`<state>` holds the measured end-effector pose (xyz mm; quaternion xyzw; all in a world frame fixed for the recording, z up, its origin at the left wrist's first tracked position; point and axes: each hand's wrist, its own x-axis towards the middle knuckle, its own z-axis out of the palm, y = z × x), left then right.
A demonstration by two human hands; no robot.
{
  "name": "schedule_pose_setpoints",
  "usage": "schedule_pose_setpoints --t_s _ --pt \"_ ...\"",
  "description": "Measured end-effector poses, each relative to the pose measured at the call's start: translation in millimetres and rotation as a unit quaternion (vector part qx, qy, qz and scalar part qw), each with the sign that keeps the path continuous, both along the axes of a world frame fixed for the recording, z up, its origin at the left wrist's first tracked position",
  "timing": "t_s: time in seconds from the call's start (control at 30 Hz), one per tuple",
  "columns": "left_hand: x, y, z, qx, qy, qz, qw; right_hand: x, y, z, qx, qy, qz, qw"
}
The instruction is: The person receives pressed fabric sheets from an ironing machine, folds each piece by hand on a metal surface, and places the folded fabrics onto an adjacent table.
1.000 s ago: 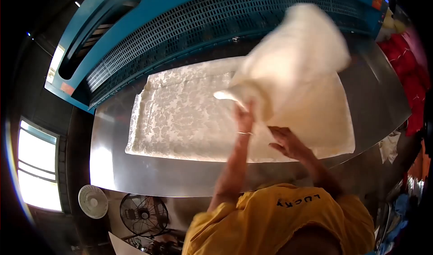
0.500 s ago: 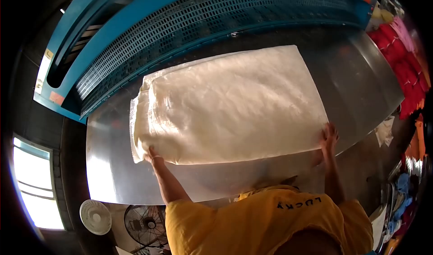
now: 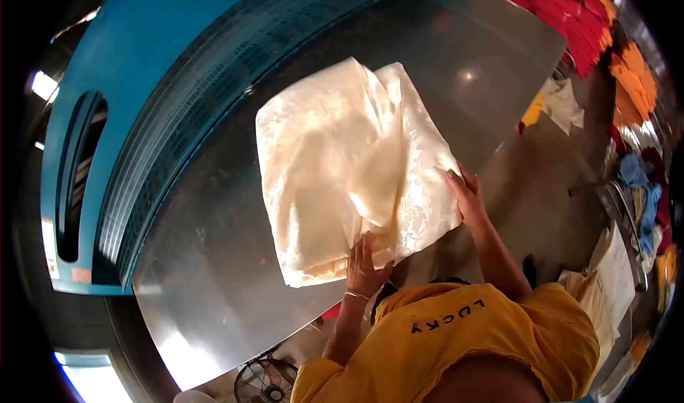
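A cream cloth (image 3: 320, 161) with a shiny leaf pattern lies folded in layers on the metal table. A raised fold runs down its right part, and the layers bunch at the near edge. At that near edge my left hand (image 3: 366, 266) rests on the fabric, its fingers stretched out and the thumb apart. My right hand (image 3: 467, 195) holds the cloth's right edge, fingers bent at the border; part of its grip is hidden.
The metal table (image 3: 214, 260) reaches to a blue machine (image 3: 142, 82) with a slotted guard along the far left. Red fabric (image 3: 552, 4) is piled at the upper right, and more cloths (image 3: 645, 196) hang at the right. A black fan (image 3: 267, 380) stands below the table's near edge.
The cloth has gone from a wide flat rectangle to a narrower, folded bundle. My left hand has moved right to the near edge's middle. The view has turned and shifted right.
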<state>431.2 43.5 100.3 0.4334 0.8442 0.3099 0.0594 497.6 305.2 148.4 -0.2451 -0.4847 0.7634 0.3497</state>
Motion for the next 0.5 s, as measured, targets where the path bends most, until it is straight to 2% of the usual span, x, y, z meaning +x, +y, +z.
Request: schedule_pose_setpoints --t_s 0.1,0.13,0.17,0.2,0.23,0.27,0.3,0.33,0.37,0.4,0.43,0.47,0.5 --pt "17.0 4.1 15.3 0.025 -0.051 -0.025 0.998 -17.9 -0.1 5.8 -0.033 -0.061 -0.044 0.997" --pt "21.0 12.9 22.6 0.038 -0.062 -0.035 0.997 -30.4 -12.5 22.2 0.056 -0.090 -0.016 0.994" --pt "30.2 27.9 31.8 0.009 -0.090 -0.025 0.996 -46.0 -32.2 28.8 0.002 -0.018 0.016 1.000" --pt "36.1 34.2 -1.3 -0.092 -0.079 -0.007 0.993 -46.7 -47.2 48.7 0.066 -0.065 0.146 0.985" --pt "43.5 48.2 -15.3 -0.059 -0.086 0.050 0.993 -38.7 -62.2 88.2 0.122 -0.112 0.259 0.952" --pt "39.0 48.3 -24.9 -0.025 -0.097 0.106 0.989 -48.2 -82.3 90.1 0.258 -0.041 0.302 0.917" --pt "43.4 39.5 -27.6 0.134 -0.295 0.200 0.925 -51.9 -83.1 111.3 0.282 -0.023 0.423 0.861" --pt "47.9 30.6 -30.3 0.333 -0.429 0.294 0.786 -57.5 -91.9 94.3 0.308 0.028 0.417 0.855" --pt "42.1 7.6 -48.9 0.282 -0.291 0.272 0.873 -59.7 -89.2 80.1 0.263 0.014 0.431 0.863" --pt "39.9 -22.0 -47.9 0.187 -0.217 0.263 0.921 -60.1 -82.3 65.5 0.217 -0.001 0.444 0.869" --pt "37.8 -51.7 -46.9 0.094 -0.134 0.253 0.953 -65.5 -76.3 35.0 0.176 -0.012 0.368 0.913" --pt "42.5 -71.3 -16.9 -0.037 -0.123 0.262 0.956 -70.9 -70.4 5.1 0.135 -0.019 0.286 0.949" --pt "44.1 -82.8 0.3 0.213 -0.317 0.350 0.855 -72.4 -57.3 2.0 0.044 -0.124 0.236 0.963"
